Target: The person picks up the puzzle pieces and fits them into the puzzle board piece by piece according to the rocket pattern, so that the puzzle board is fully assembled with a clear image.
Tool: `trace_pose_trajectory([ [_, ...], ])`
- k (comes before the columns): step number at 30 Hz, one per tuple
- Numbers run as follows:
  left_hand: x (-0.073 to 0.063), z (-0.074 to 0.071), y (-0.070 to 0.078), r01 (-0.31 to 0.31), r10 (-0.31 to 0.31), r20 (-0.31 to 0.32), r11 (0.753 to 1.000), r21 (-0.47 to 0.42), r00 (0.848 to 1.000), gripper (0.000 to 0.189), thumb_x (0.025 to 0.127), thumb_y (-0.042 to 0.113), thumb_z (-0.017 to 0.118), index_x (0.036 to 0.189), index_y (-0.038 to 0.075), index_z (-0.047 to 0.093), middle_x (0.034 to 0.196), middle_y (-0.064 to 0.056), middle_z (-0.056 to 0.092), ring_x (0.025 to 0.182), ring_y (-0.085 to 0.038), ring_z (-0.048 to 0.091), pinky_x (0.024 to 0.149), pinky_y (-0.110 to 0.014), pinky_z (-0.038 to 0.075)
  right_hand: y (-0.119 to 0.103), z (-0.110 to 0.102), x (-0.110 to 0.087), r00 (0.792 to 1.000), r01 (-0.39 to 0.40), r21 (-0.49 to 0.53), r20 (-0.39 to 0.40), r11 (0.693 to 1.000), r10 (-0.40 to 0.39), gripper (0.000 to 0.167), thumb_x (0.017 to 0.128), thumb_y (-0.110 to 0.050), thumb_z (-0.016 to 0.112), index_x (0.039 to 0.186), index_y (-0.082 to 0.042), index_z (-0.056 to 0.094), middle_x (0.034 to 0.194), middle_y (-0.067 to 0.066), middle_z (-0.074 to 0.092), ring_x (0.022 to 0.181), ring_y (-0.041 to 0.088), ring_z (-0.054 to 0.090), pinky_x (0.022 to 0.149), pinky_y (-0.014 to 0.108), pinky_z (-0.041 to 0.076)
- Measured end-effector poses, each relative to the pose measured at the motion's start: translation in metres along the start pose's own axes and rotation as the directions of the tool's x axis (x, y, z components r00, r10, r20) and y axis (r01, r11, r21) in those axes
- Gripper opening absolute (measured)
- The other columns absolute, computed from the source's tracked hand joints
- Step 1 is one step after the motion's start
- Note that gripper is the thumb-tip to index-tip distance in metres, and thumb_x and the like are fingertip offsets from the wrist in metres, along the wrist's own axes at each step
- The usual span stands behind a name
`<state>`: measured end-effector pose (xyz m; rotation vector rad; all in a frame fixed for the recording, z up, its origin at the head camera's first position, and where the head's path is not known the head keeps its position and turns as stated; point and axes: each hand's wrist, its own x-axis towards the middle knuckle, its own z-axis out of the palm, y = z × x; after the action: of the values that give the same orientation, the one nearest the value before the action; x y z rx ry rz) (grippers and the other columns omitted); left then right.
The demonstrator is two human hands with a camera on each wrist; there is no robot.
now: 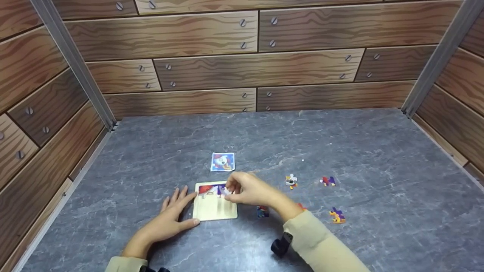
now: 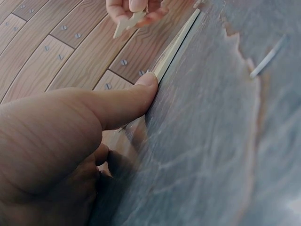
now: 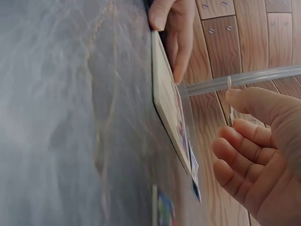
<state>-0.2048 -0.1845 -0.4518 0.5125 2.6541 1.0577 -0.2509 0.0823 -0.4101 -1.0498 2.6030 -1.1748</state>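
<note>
A pale wooden puzzle tray lies flat on the table, with colourful pieces along its far side. My left hand rests at the tray's left side, fingers mostly straight, the thumb at the near corner and the index finger near the far corner. Above the tray's far right part, my right hand pinches a puzzle piece between thumb and fingers. That piece is raised clear of the tray in both wrist views; its printed face is mostly hidden.
A picture card lies beyond the tray. To the right are loose puzzle pieces: a white one, a red and purple one, a purple and orange one, and a dark one. A red piece is partly behind my right forearm.
</note>
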Motion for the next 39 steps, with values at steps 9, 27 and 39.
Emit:
trace_pose_trajectory([
  [9, 0.000, -0.001, -0.002, -0.015, 0.015, 0.006, 1.000, -0.010, 1.000, 0.075, 0.085, 0.042, 0.065, 0.146, 0.013, 0.031, 0.153, -0.018, 0.005, 0.138, -0.037, -0.010, 0.105, -0.055, -0.013, -0.006, 0.016, 0.017, 1.000, 0.021, 0.001, 0.021, 1.000, -0.021, 0.021, 0.077, -0.013, 0.074, 0.089, -0.002, 0.060, 0.081, 0.005, 0.061, 0.073, 0.013, 0.057, 0.066, 0.020, 0.049],
  [27, 0.000, -0.001, -0.002, -0.027, 0.027, 0.012, 1.000, -0.009, 1.000, 0.076, 0.085, 0.042, 0.064, 0.147, 0.014, 0.030, 0.154, -0.018, 0.004, 0.138, -0.037, -0.011, 0.105, -0.056, -0.013, -0.003, 0.037, 0.038, 0.993, -0.036, -0.110, 0.107, 0.993, 0.048, 0.021, 0.075, -0.012, 0.075, 0.088, -0.005, 0.060, 0.078, -0.003, 0.056, 0.071, 0.007, 0.052, 0.066, 0.017, 0.047],
  [39, -0.001, 0.000, -0.004, -0.035, 0.035, 0.000, 0.999, 0.016, 0.999, 0.076, 0.085, 0.044, 0.063, 0.147, 0.013, 0.030, 0.153, -0.018, 0.005, 0.138, -0.038, -0.009, 0.106, -0.056, -0.011, -0.005, 0.047, 0.044, 0.988, -0.074, -0.264, 0.109, 0.962, 0.106, 0.019, 0.075, -0.019, 0.073, 0.086, -0.012, 0.059, 0.080, -0.007, 0.049, 0.074, 0.009, 0.047, 0.065, 0.020, 0.043],
])
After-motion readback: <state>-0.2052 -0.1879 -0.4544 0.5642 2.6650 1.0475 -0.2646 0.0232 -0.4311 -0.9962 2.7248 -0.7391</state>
